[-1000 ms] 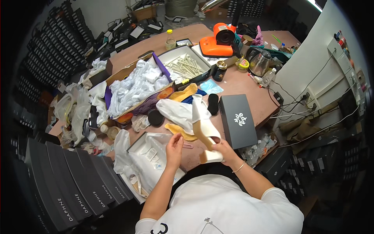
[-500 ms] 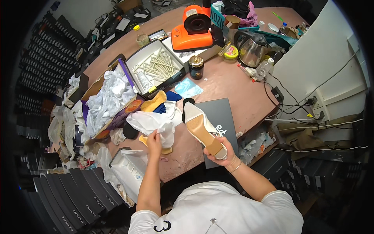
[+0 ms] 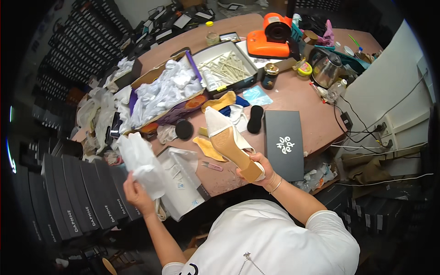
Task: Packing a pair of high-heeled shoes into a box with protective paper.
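Observation:
My right hand (image 3: 262, 170) grips a white shoe (image 3: 229, 143) by its heel, its tan sole turned up and its toe pointing away to the left. My left hand (image 3: 136, 195) is closed on a translucent white plastic bag (image 3: 143, 162), held up at the left over the edge of an open shoebox (image 3: 179, 189). White wrapping lies inside that box. Near the shoe's toe are a yellow cloth (image 3: 211, 149) and pink thread snips (image 3: 212, 166). A dark grey box lid (image 3: 284, 137) rests flat to the right of the shoe.
A carton of crumpled white paper (image 3: 169, 89) and a box of pale sticks (image 3: 227, 68) stand at the back. Behind them sits an orange machine (image 3: 266, 43). A black brush (image 3: 255, 120), a dark jar (image 3: 269, 77) and a kettle (image 3: 326, 68) share the table. Black shoeboxes (image 3: 68, 197) are stacked left.
My left hand has swung left and nearer, carrying the plastic bag from mid-table to beside the open shoebox. The shoe in my right hand has shifted slightly left. The whole view has turned left.

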The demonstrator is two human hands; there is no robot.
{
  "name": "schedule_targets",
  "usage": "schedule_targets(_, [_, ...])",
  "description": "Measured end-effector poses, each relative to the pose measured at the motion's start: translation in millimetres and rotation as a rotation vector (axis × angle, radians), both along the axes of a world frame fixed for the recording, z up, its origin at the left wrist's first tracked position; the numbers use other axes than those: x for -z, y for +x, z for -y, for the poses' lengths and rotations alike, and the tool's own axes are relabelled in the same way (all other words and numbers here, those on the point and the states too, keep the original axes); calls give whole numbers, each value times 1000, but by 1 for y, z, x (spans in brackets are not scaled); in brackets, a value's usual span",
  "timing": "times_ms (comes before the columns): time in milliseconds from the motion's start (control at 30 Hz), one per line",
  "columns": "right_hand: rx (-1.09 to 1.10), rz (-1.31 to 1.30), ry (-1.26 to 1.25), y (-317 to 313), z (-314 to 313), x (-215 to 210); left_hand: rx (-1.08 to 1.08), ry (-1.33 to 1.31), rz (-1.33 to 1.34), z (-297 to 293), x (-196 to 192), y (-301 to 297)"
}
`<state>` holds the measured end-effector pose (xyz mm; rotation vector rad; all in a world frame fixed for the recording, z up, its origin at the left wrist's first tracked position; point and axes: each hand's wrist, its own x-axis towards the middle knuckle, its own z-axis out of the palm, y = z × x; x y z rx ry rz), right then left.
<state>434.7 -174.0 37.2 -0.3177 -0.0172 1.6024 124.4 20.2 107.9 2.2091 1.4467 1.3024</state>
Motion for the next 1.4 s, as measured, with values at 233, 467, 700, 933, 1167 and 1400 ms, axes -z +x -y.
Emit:
schedule_targets(233, [-191, 25, -12, -99, -34, 2, 513, -546, -93, 62, 33, -19])
schedule_targets(467, [-257, 348, -53, -230, -58, -26, 421, -518, 569, 127, 41, -34])
schedule_targets(700, [-597, 1225, 175, -164, -66, 1, 440, -614, 870, 92, 17, -83])
schedule_targets(933, [-190, 1590, -345, -24, -86, 70, 312, -702, 776, 90, 19, -45])
schedule_targets(1167, [8, 2363, -647, 81, -102, 89, 217, -672, 613, 93, 11, 3])
schedule_targets(1400, [-252, 2415, -928, 143, -128, 150, 250, -498, 260, 80, 12, 33])
